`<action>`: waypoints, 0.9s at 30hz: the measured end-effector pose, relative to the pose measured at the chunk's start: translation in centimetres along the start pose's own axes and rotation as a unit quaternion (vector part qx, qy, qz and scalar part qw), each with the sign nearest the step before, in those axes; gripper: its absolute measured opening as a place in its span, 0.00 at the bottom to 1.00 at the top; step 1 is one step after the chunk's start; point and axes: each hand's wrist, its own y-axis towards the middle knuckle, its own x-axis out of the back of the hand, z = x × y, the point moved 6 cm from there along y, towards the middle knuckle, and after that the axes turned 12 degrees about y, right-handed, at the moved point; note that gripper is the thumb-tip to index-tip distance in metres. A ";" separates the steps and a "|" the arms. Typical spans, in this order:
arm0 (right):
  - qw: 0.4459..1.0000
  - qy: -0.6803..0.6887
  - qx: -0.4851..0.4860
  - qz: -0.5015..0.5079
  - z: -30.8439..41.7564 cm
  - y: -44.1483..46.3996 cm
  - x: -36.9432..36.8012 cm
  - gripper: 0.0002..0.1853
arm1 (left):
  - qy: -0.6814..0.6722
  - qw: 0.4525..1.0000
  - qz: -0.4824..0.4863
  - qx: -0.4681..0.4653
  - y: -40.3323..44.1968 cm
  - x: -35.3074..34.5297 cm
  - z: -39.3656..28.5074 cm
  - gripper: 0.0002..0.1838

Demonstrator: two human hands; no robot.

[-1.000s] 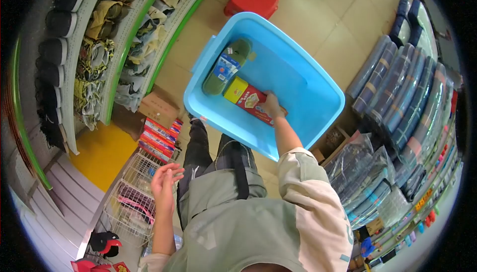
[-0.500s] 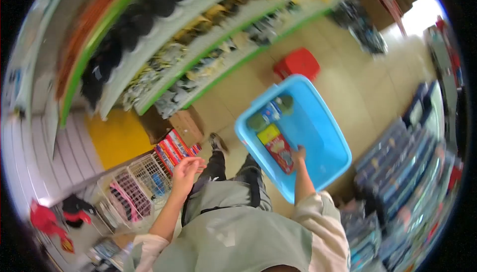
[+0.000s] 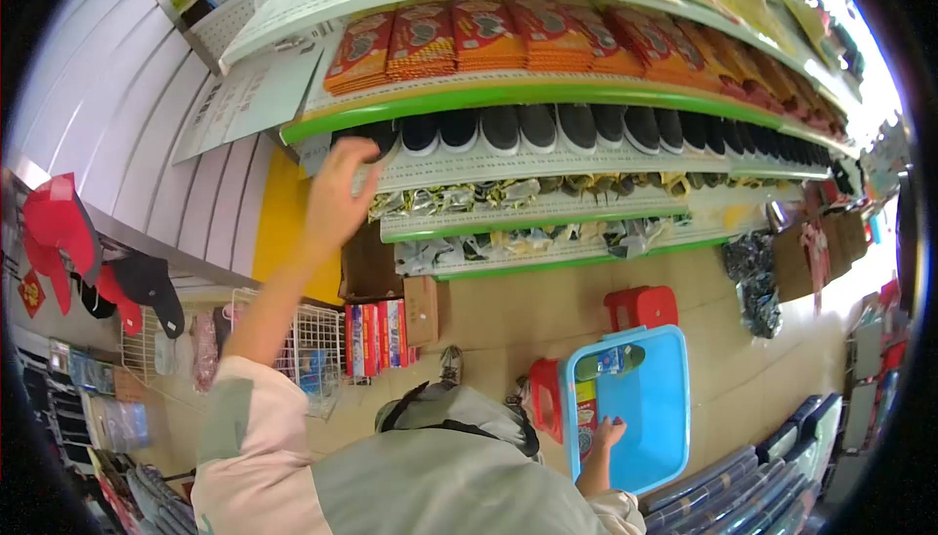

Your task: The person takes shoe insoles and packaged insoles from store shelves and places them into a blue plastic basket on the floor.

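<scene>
My left hand [image 3: 340,198] is raised at the shelf, thumb apart and fingers bent, at the near end of a row of dark slip-on shoes [image 3: 537,128]. Its fingertips overlap the nearest shoe; whether they touch it I cannot tell. My right hand [image 3: 608,433] is inside a light-blue plastic tub [image 3: 650,418], fingers partly bent and apart, holding nothing visible. Beside it, against the tub's near side, lies a red and yellow packet [image 3: 586,421], partly hidden by the rim. A green item with a blue label [image 3: 612,360] rests at the tub's far end.
Orange-red packs [image 3: 484,35] fill the shelf above the shoes. Bagged goods [image 3: 459,198] line the lower shelves. Red stools [image 3: 640,306] stand by the tub. Left are a wire basket [image 3: 315,340], boxes [image 3: 376,338] and hanging caps [image 3: 61,227]. Wrapped goods [image 3: 723,486] lie at right.
My left hand has risen from beside my body to the shoe shelf. The view has turned toward the shelves, and the tub now appears lower. My right hand remains in the tub.
</scene>
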 end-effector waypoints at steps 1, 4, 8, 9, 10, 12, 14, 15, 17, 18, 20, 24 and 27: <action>1.000 0.012 0.006 -0.020 1.1 -0.7 0.1 0.25 | 0.022 1.000 -0.016 -0.009 2.0 0.6 2.8 0.14; 0.993 0.113 -0.009 -0.044 10.3 -4.9 0.5 0.23 | 0.121 0.990 -0.015 -0.065 7.2 0.4 9.9 0.21; 0.989 0.121 0.044 -0.072 16.3 -7.3 0.3 0.22 | 0.143 0.985 0.082 -0.049 11.1 -2.6 15.9 0.36; 0.987 0.130 0.057 -0.075 17.4 -7.7 0.3 0.22 | 0.136 0.984 0.106 -0.041 11.6 -3.4 16.9 0.40; 0.985 0.138 0.070 -0.076 18.6 -8.1 0.2 0.23 | 0.135 0.982 0.120 -0.046 12.1 -4.2 17.9 0.43; 0.970 0.221 0.062 -0.086 20.8 -9.3 0.1 0.21 | 0.137 0.978 0.146 -0.057 12.6 -5.4 19.5 0.48; 0.956 0.272 0.058 -0.092 23.4 -10.5 0.2 0.20 | 0.155 0.971 0.163 -0.076 13.5 -5.1 19.7 0.47; 0.953 0.281 0.056 -0.094 24.8 -11.2 0.4 0.20 | 0.164 0.968 0.171 -0.086 13.9 -5.1 19.7 0.47; 0.946 0.297 0.069 -0.107 27.3 -11.9 0.7 0.19 | 0.219 0.943 0.150 -0.199 14.3 -4.9 18.4 0.44; 0.942 0.302 0.082 -0.119 28.3 -12.2 0.8 0.18 | 0.247 0.925 0.139 -0.254 14.3 -4.9 17.8 0.43; 0.937 0.313 0.100 -0.123 29.7 -12.3 0.6 0.18 | 0.297 0.904 0.089 -0.293 14.3 -5.5 16.9 0.39; 0.928 0.330 0.160 -0.072 32.9 -11.1 -1.4 0.16 | 0.295 0.934 0.073 -0.190 15.5 -5.3 16.0 0.33; 0.912 0.379 0.159 0.002 40.5 -14.1 -3.8 0.14 | 0.251 0.954 0.088 -0.139 15.5 -7.4 18.1 0.33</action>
